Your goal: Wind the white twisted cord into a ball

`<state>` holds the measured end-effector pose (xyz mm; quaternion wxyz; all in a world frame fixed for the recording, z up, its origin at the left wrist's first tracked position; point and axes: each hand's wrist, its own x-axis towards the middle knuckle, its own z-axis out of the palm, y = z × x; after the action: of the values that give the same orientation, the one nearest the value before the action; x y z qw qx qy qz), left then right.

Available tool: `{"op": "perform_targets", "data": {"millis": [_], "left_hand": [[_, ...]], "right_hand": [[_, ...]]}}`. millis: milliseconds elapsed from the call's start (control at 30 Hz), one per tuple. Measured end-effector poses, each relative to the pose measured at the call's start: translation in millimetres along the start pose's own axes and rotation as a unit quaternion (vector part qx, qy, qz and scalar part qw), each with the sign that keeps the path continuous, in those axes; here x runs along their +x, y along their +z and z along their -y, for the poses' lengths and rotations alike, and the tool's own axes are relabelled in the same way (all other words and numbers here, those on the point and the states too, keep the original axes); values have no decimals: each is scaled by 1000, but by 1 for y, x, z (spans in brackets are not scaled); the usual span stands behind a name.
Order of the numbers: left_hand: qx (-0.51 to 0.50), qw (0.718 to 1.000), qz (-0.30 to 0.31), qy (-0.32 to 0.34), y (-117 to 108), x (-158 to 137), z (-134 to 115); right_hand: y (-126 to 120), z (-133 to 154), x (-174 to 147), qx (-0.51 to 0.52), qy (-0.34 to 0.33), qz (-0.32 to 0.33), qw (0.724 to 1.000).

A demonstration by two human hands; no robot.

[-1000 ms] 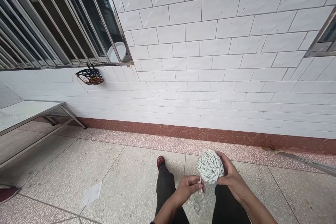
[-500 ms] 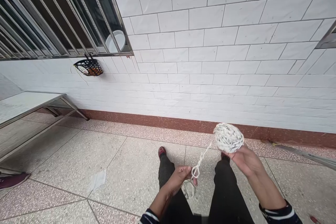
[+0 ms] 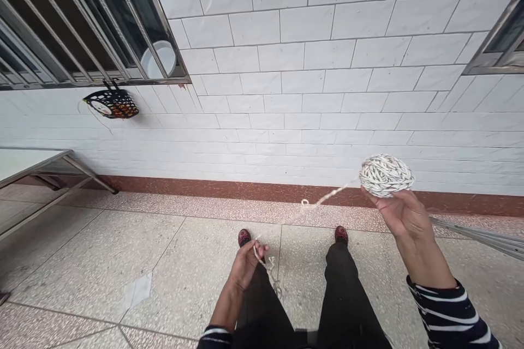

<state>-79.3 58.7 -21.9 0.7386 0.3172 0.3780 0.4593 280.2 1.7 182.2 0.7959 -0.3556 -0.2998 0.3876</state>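
A whitish ball of cord [image 3: 387,175], flecked with grey, is held up by my right hand [image 3: 403,215], its fingers and thumb gripping it from below. From the ball's left side a cord strand [image 3: 329,195] stretches out in the air, with a small loop near its far end; past the loop it is too faint to follow well. Lower and to the left, my left hand [image 3: 244,266] is closed, pinching cord between thumb and fingers. A kinked tail of cord [image 3: 270,267] dangles from it in front of my trouser leg, its lower end blurred.
Ahead stands a white tiled wall [image 3: 282,84] with a barred window and a white basin [image 3: 159,60] inside. A black basket [image 3: 112,103] hangs under it. At left is a metal-legged table [image 3: 33,163]. Paper [image 3: 138,290] lies on the floor; metal poles [image 3: 478,234] are at right.
My right hand has lifted the ball up and to the right. My left hand has moved left, widening the gap, and the bunched cord between them has spread out. The view has shifted right.
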Motion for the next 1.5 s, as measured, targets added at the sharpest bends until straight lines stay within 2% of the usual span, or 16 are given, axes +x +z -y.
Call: {"op": "perform_targets", "data": {"millis": [100, 233, 300, 433, 500, 567, 667, 767, 833, 933, 1033, 1067, 1133, 1267, 1400, 1500], "left_hand": [[132, 987, -89, 8, -12, 18, 10], [350, 930, -97, 47, -2, 43, 26], [378, 920, -63, 78, 21, 50, 30], [358, 916, 64, 170, 91, 51, 26], [328, 917, 101, 203, 121, 49, 24], [308, 922, 114, 207, 138, 46, 25], [312, 926, 132, 165, 135, 35, 39], [333, 922, 173, 93, 109, 15, 58], [344, 917, 196, 44, 91, -2, 67], [403, 887, 225, 7, 79, -29, 60], [477, 845, 240, 34, 83, -50, 29], [486, 837, 246, 44, 86, -53, 16], [492, 831, 251, 59, 92, -54, -10], [507, 828, 210, 111, 95, -32, -42], [507, 830, 195, 124, 91, 5, -33], [465, 861, 188, 87, 84, 22, -7]], "right_hand": [[7, 4, -2, 7, 27, 6, 1000], [25, -1, -13, 10, 76, 17, 997], [34, -10, -20, 0, 110, 25, 994], [51, -42, -42, -36, 231, 50, 971], [55, -58, -54, -39, 279, 68, 957], [56, -71, -64, -43, 297, 83, 950], [49, -80, -67, -83, 266, 105, 955], [37, -77, -54, -170, 162, 105, 966], [27, -73, -41, -246, 89, 76, 962], [11, -78, -22, -376, 7, 9, 927], [-11, -103, -18, -500, -37, -28, 865], [-20, -115, -22, -523, -20, -24, 852], [-35, -138, -39, -528, 51, -2, 848], [-50, -164, -89, -428, 191, 99, 878], [-42, -155, -124, -193, 381, 229, 875], [-37, -143, -133, -30, 432, 236, 870]]}}
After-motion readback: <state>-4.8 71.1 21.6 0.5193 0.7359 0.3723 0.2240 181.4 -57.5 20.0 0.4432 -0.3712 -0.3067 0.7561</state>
